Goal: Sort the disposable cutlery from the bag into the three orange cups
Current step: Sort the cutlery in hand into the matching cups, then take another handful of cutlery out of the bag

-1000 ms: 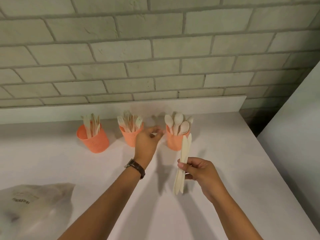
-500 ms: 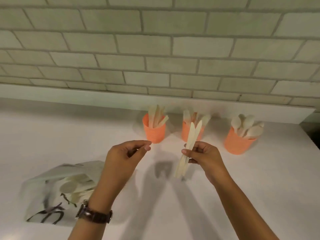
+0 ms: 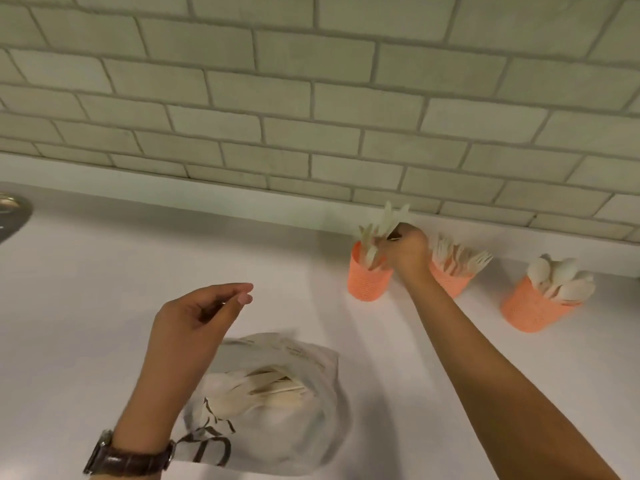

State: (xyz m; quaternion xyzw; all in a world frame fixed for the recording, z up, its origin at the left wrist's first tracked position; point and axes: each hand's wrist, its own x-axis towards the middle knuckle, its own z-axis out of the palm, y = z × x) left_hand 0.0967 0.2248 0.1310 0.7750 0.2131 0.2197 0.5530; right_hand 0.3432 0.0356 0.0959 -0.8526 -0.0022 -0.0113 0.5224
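Three orange cups stand in a row by the wall. The left cup (image 3: 367, 284) holds knives, the middle cup (image 3: 452, 284) forks, the right cup (image 3: 530, 311) spoons. My right hand (image 3: 407, 251) is over the left cup, gripping pale wooden knives (image 3: 389, 218) whose lower ends reach into the cup. My left hand (image 3: 197, 317) hovers above the bag, fingers loosely curled, thumb and forefinger close together, holding nothing. The translucent bag (image 3: 277, 403) lies on the white counter near me, with several pieces of wooden cutlery (image 3: 263, 386) showing through it.
The white counter (image 3: 104, 289) runs left to a metal sink rim (image 3: 14, 211) at the far left edge. A grey tiled wall (image 3: 311, 98) rises right behind the cups. I wear a brown watch (image 3: 131, 459) on my left wrist.
My right hand has carried the knives from mid-counter up to the left cup. My left hand has drawn back over the bag. The view has swung left and down.
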